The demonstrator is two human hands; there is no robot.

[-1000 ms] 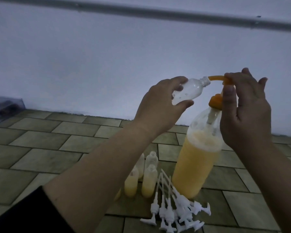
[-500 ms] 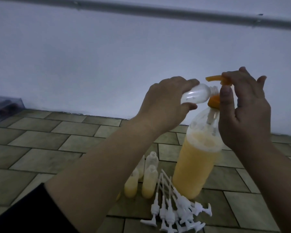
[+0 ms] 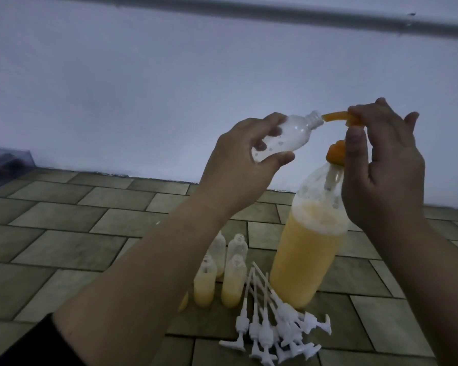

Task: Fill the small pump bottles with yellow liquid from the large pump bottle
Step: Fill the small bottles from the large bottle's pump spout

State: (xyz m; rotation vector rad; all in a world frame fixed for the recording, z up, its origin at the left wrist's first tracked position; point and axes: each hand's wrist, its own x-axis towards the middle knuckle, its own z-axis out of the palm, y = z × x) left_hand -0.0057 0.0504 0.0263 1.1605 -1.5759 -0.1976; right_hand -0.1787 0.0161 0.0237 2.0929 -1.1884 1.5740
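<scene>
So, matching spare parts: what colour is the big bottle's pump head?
Orange, both the pump head and its collar, seen in the head view.

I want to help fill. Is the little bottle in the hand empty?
Nearly empty: the small bottle in the left hand looks clear, with only droplets inside.

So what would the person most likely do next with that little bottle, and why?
Probably press the orange pump head down with the right hand. The left hand holds the small bottle tilted with its open mouth right at the tip of the spout, and it looks nearly empty, while the large bottle has plenty of yellow liquid left.
</scene>
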